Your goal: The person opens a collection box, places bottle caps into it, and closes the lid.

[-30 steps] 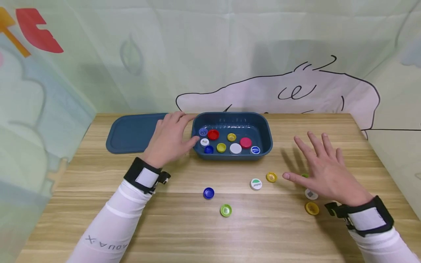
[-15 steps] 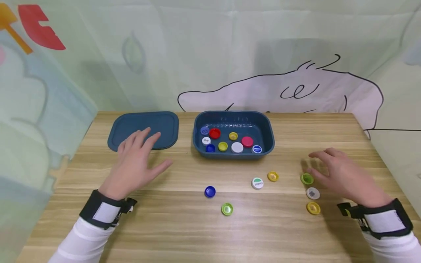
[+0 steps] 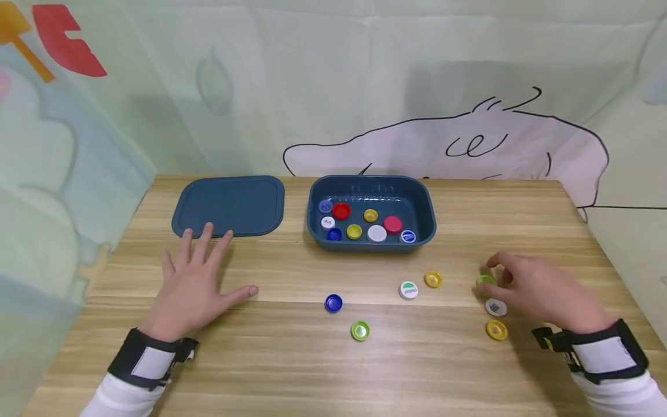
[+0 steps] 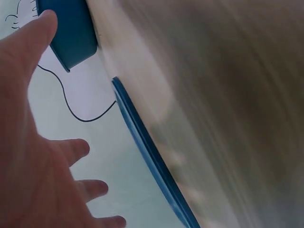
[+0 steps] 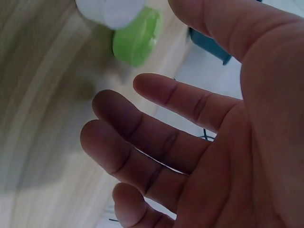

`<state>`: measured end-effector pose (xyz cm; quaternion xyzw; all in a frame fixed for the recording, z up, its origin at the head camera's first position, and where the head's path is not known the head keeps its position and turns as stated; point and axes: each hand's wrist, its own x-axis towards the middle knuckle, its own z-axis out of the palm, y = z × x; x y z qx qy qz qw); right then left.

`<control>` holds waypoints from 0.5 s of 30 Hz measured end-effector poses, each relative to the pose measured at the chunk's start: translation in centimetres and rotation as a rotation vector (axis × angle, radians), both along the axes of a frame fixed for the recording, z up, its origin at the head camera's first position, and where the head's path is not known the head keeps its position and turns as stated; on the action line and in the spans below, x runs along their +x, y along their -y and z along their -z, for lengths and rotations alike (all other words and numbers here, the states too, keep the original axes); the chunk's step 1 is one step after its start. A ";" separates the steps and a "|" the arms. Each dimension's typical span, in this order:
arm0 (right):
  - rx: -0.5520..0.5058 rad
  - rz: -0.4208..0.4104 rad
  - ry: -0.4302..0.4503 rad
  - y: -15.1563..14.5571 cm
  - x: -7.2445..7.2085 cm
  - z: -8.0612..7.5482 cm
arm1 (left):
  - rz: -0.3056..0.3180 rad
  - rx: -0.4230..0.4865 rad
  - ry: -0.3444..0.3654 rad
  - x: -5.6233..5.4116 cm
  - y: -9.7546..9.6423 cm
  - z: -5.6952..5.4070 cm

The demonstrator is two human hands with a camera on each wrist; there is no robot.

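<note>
r hand (image 3: 547, 292) is at the green cap (image 5: 137, 39), thumb & index parted on either side of it; no firm pinch shows, & i can't tell if they touch it. l hand (image 3: 190, 292) is spread, holding nothing, near the lid (image 3: 229, 202). cap's on the table (image 3: 271, 370), just beside the white cap (image 3: 496, 307), so i'd go slow: get both tips low on its rim, squeeze lightly, lift straight up, w/o the thumb dragging the white one. prob slick plastic, so no half-grip.

Right hand (image 3: 552, 294) partly hides green cap (image 3: 485, 279). White cap (image 5: 110, 10) by its thumb: cropped, right wrist view. Left hand (image 4: 35, 156) cropped, left wrist view.
</note>
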<state>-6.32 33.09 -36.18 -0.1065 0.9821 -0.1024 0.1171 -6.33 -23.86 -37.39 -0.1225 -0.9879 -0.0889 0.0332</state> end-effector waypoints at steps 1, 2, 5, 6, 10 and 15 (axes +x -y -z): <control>0.002 -0.001 0.004 0.1 0.0 0.1 | -0.004 -0.005 0.007 0.0 0.0 0.2; 0.005 0.002 0.013 0.3 0.0 0.2 | -0.007 -0.009 0.013 0.1 0.0 0.3; -0.002 -0.019 0.004 0.6 -0.1 0.4 | -0.017 -0.011 0.029 0.2 0.0 0.4; -0.004 -0.026 -0.001 0.7 -0.1 0.5 | -0.019 -0.013 0.033 0.3 -0.1 0.4; -0.007 -0.045 -0.024 0.9 -0.2 0.3 | -0.023 -0.013 0.038 0.4 -0.1 0.3; -0.014 -0.056 -0.076 1.3 -0.9 -1.2 | -0.025 -0.022 0.036 0.4 -0.2 0.1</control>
